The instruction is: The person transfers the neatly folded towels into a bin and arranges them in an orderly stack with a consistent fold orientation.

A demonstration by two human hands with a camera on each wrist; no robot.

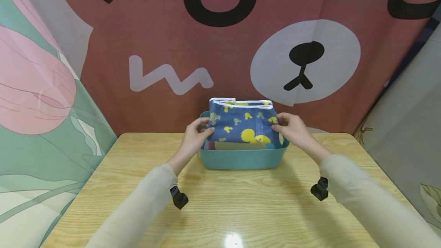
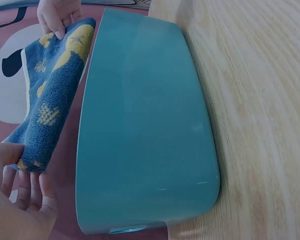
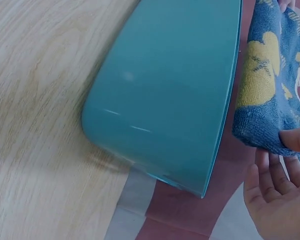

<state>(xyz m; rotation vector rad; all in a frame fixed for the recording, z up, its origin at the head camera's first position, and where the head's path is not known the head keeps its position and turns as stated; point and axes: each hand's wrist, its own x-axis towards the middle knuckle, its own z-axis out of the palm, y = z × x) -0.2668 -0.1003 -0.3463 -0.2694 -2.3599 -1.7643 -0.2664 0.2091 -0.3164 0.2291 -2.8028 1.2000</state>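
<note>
A folded blue towel (image 1: pixel 237 121) with yellow mouse-head shapes and white edging is held up over a teal plastic basket (image 1: pixel 242 160). My left hand (image 1: pixel 197 133) pinches its left end, thumb in front and fingers behind. At the opposite end, my right hand (image 1: pixel 293 127) pinches it the same way. Both wrist views show the towel (image 2: pixel 52 100) above the basket's rim, its fold facing the camera. Under it, something pale and something pinkish show inside the basket; their kind cannot be told.
The basket stands at the back of a light wood table (image 1: pixel 220 202), close to a hanging brown curtain (image 1: pixel 165 114) with a bear print. Patterned cloth hangs to the left (image 1: pixel 38 118) and right. A small black camera sits on each sleeve cuff.
</note>
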